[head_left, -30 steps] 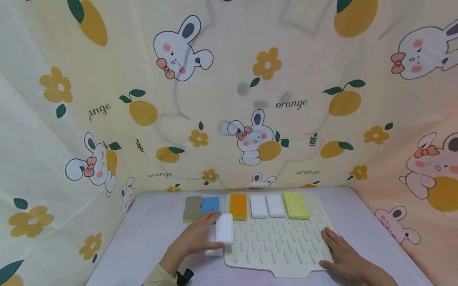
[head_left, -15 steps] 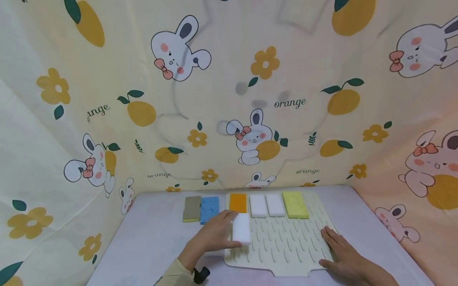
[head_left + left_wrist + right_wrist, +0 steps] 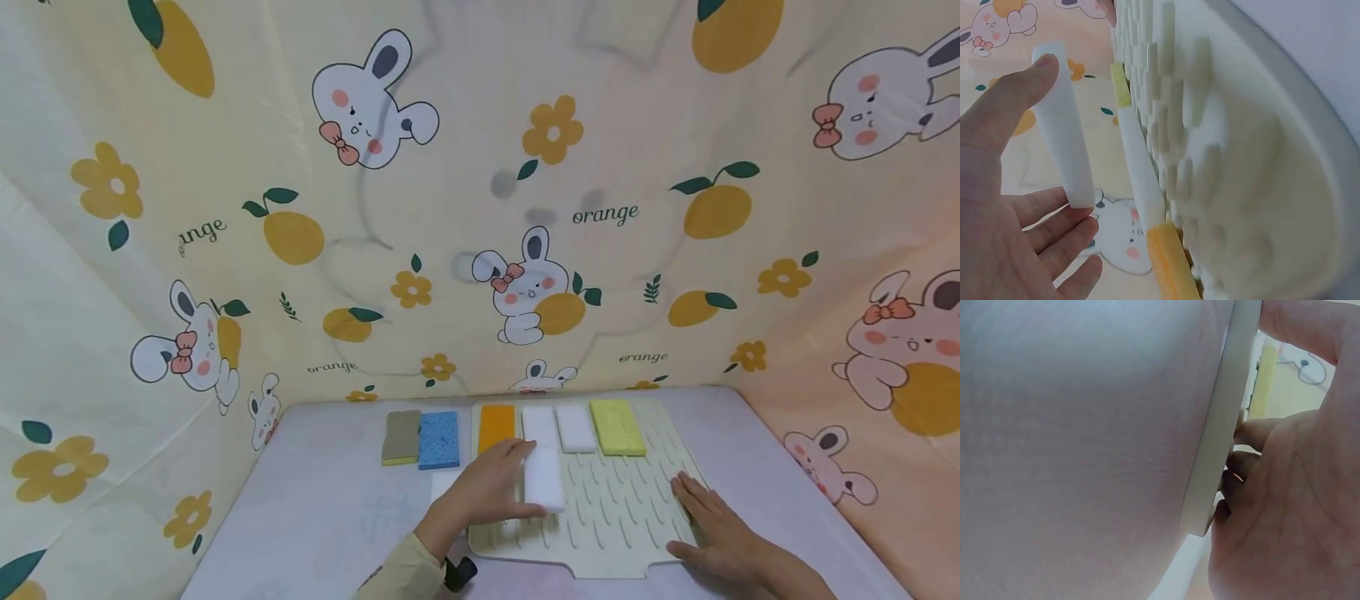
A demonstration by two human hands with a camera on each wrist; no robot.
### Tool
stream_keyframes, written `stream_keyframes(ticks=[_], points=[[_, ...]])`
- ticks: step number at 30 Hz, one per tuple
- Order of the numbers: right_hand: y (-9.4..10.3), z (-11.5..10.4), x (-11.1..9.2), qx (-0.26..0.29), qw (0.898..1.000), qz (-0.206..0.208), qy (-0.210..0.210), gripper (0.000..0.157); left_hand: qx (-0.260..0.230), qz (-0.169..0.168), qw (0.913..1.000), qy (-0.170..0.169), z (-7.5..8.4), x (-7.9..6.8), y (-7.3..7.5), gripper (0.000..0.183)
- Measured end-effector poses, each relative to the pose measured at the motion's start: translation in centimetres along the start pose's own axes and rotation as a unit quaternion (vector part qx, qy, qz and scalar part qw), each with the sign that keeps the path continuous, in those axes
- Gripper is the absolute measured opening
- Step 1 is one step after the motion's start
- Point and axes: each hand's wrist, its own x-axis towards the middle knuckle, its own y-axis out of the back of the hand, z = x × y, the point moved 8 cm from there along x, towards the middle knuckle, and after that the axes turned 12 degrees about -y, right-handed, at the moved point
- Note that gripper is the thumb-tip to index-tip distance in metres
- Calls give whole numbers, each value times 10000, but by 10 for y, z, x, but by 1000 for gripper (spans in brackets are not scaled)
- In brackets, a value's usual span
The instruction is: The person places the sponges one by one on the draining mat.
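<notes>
My left hand (image 3: pixel 480 490) pinches a white sponge (image 3: pixel 543 481) between thumb and fingers, above a pale ridged drainboard (image 3: pixel 611 562). In the left wrist view, the sponge (image 3: pixel 1065 134) is upright between the thumb and fingertips, apart from the ridges. My right hand (image 3: pixel 712 529) rests with extended fingers on the drainboard's right edge. Along the back of the board lie an orange sponge (image 3: pixel 497 423), two white sponges (image 3: pixel 538 422) (image 3: pixel 575 429) and a yellow sponge (image 3: pixel 617 427). The left hand partly covers the orange one.
Left of the board, on the table (image 3: pixel 315 500), lie a grey-and-yellow sponge (image 3: pixel 402 435) and a blue sponge (image 3: pixel 438 439). Another white block (image 3: pixel 442 481) shows partly behind the left forearm. A patterned cloth (image 3: pixel 450 208) hangs behind and at both sides.
My left hand has carried the white sponge rightward, from the board's left edge to over its ridges, just in front of the white sponges. The right hand stays where it was.
</notes>
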Motion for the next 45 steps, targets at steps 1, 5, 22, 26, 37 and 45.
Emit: stream_keyframes(ticks=[1, 5, 22, 26, 37, 45], points=[[-1, 1, 0, 28, 10000, -6, 2, 103, 22, -4, 10000, -30, 2, 3, -2, 107], [-3, 4, 1, 111, 9999, -66, -81, 103, 149, -18, 9997, -175, 12, 16, -8, 106], [0, 3, 4, 232, 9972, -584, -412, 106, 455, -13, 9982, -401, 60, 66, -40, 105], [-1, 3, 4, 263, 9972, -583, -386, 106, 530, -26, 9982, -293, 68, 76, -47, 105], [-3, 4, 4, 78, 9993, -326, -148, 101, 565, -200, 9981, -122, 83, 97, -70, 104], [-1, 2, 2, -21, 10000, -44, -48, 100, 406, -241, 9987, 195, 84, 107, -80, 103]])
